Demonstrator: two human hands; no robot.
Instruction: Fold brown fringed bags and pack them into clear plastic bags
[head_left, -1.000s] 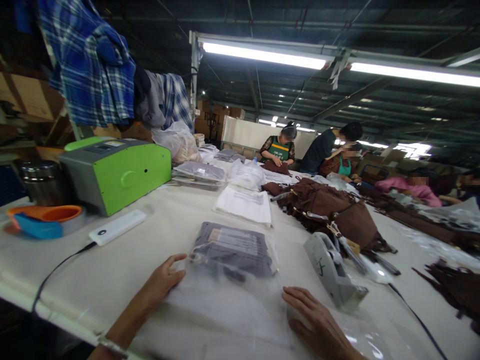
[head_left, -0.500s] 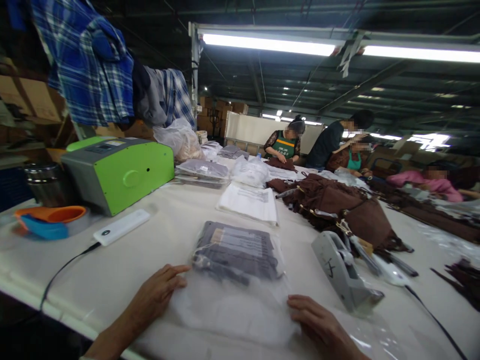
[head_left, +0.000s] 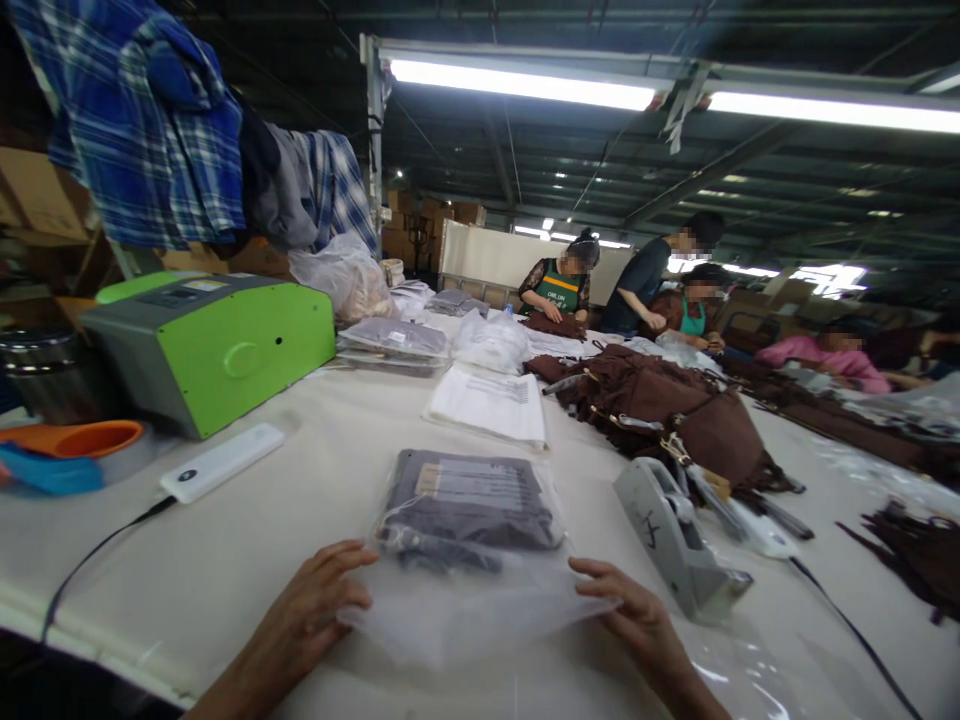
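Note:
A folded dark grey item (head_left: 472, 497) lies inside a clear plastic bag (head_left: 465, 615) on the table in front of me, with a printed label on top. The near, loose end of the bag is raised off the table and bent back. At its left corner my left hand (head_left: 319, 595) holds the film between thumb and fingers. My right hand (head_left: 634, 610) grips the right corner, the plastic edge passing between its thumb and fingers.
A grey tape dispenser (head_left: 675, 540) stands right, before a brown fabric pile (head_left: 675, 410). Beyond the bag are white printed bags (head_left: 487, 405). To the left sit a green machine (head_left: 247, 350), a white corded device (head_left: 221, 463) and tape rolls (head_left: 97, 440). Several people work farther back.
Both hands have taken the bag's loose end by its corners and lifted it off the table, folding it up toward the grey item. The view has shifted slightly to the right.

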